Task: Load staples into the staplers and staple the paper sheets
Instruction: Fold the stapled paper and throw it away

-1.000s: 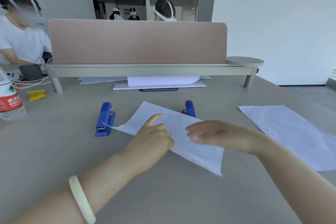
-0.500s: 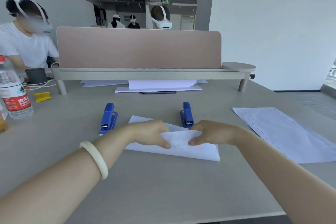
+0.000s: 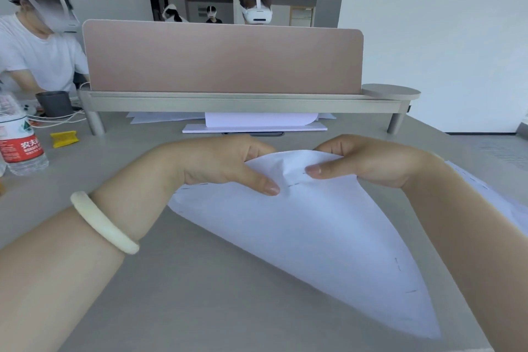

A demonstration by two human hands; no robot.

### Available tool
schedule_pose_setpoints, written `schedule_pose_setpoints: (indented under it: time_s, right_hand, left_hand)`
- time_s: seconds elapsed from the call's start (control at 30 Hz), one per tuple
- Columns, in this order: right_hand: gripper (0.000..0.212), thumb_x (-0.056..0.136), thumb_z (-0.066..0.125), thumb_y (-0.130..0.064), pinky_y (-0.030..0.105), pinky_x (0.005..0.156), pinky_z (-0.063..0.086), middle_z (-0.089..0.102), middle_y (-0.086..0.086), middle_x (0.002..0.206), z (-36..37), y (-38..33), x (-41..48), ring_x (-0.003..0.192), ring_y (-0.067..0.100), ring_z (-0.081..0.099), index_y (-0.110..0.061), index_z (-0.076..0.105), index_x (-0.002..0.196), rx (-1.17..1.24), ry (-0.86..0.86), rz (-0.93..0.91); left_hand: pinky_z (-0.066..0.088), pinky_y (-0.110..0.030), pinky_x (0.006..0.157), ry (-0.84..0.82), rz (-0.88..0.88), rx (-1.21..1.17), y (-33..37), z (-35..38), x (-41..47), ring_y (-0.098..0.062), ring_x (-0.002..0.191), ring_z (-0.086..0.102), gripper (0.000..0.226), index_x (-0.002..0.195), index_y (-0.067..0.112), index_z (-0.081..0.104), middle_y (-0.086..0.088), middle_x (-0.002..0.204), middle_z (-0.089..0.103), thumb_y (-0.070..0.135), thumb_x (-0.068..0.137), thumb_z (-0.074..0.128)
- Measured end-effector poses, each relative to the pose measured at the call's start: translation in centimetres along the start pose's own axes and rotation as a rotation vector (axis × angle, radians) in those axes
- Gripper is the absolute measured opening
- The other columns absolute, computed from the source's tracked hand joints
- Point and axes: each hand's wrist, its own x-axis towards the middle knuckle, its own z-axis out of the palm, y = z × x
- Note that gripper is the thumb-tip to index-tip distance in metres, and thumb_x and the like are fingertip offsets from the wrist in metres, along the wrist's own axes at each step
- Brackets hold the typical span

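A white paper sheet (image 3: pixel 320 237) with rows of staples is lifted off the grey desk and hangs toward me. My left hand (image 3: pixel 225 163) pinches its top edge on the left, thumb on the front face. My right hand (image 3: pixel 368 160) pinches the same edge on the right. The paper buckles between the two thumbs. Both blue staplers are hidden behind my hands and the sheet.
A second stapled sheet (image 3: pixel 485 194) lies at the right behind my right forearm. A pink divider screen (image 3: pixel 223 57) on a raised shelf crosses the back, with paper stacks (image 3: pixel 257 123) under it. A water bottle (image 3: pixel 20 143) and a yellow piece (image 3: pixel 63 138) sit at the left. People sit beyond.
Both hands have lifted the sheet from the desk and raised it toward the camera. It now covers the two blue staplers that were visible before.
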Motion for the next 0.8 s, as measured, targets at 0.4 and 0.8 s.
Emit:
schedule_pose_setpoints:
  time_s: [0.4,0.8]
  right_hand:
    - [0.030,0.077,0.061,-0.022,0.015,0.072,0.052,0.075,-0.004,0.092,-1.3,-0.5,0.4,0.082,0.009,0.070,-0.003,0.071,0.098,-0.002,0.012,-0.056]
    - [0.020,0.087,0.061,-0.027,0.031,0.100,0.049,0.073,-0.003,0.110,-1.2,-1.8,0.1,0.105,0.014,0.067,-0.017,0.072,0.101,-0.219,0.059,0.050]
  left_hand:
    - [0.055,-0.024,0.065,0.018,0.105,-0.005,0.3,-1.6,0.4,-0.015,0.074,0.070,0.024,0.080,0.026,0.073,0.005,0.083,0.075,0.036,0.058,0.073]
    - [0.054,-0.024,0.066,0.052,-0.054,0.116,0.2,-1.3,-0.1,-0.008,0.070,0.069,0.006,0.078,0.024,0.070,0.007,0.081,0.075,0.019,0.079,0.069]
